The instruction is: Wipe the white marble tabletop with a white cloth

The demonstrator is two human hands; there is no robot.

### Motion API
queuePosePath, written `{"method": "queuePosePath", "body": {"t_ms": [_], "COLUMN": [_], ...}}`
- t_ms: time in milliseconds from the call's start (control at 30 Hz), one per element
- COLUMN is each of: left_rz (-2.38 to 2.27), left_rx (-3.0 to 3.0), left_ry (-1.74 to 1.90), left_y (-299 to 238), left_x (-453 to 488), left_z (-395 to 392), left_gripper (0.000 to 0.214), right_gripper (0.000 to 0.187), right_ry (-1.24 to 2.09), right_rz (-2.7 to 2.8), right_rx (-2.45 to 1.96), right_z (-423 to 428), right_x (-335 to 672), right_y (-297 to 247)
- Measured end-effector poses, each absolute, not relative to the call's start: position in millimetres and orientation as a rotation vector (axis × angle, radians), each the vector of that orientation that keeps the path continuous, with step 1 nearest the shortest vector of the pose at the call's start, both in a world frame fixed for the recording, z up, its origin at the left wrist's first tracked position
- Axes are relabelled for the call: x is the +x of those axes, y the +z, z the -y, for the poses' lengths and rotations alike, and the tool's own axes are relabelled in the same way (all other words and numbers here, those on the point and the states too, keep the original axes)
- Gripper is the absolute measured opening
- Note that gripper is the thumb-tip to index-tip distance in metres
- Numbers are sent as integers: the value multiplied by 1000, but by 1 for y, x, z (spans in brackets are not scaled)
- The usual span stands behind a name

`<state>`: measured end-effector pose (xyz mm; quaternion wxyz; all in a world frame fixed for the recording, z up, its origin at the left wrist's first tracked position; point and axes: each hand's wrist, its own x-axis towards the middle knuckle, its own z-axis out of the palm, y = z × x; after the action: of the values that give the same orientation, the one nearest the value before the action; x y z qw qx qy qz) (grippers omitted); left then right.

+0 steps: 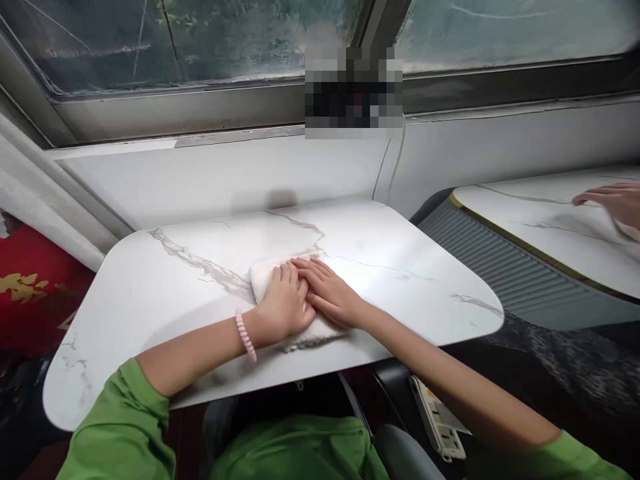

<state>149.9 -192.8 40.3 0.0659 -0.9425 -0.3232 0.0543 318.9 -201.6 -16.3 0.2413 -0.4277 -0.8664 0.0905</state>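
Note:
A folded white cloth (320,331) with a fluffy edge lies flat on the white marble-patterned table (190,347). My left hand (285,300), a pink beaded bracelet (245,335) at its wrist, is closed over the cloth with bent fingers. Against it rests my right hand (330,293), fingers stretched out flat over the cloth and touching the left hand's fingers. Both hands are near the middle of the table, and they hide much of the cloth.
At the far right, another person's hand (613,200) is on a cloth on a second table (530,217). Windows (225,40) and a white wall (225,180) stand behind. A red fabric item (30,293) is at left; a power strip (437,420) lies below the table's edge.

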Motion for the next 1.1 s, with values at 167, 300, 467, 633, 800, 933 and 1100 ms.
{"method": "queuePosePath", "body": {"t_ms": [167, 300, 467, 633, 800, 933, 1100], "left_rz": [832, 758, 622, 629, 624, 643, 722], "left_rx": [-2926, -3065, -3181, -3175, -3190, -3182, -3180], "left_ry": [193, 51, -212, -335, -379, -403, -348], "left_y": [41, 31, 15, 7, 4, 2, 1], "left_x": [154, 155, 161, 165, 164, 167, 173], "left_z": [220, 213, 195, 193, 195, 197, 200], "left_gripper": [62, 60, 60, 62, 65, 65, 63], "right_gripper": [49, 47, 48, 51, 51, 54, 61], "right_ry": [308, 281, 250, 254, 280, 324, 392], "right_rz": [2267, 2181, 2157, 2153, 2150, 2137, 2125], "right_rx": [-1240, -1358, -1422, -1412, -1404, -1402, -1479], "right_z": [250, 264, 262, 261, 262, 263, 255], "right_x": [321, 324, 339, 346, 345, 347, 344], "right_y": [-7, -6, -10, -8, -8, -5, -2]}}
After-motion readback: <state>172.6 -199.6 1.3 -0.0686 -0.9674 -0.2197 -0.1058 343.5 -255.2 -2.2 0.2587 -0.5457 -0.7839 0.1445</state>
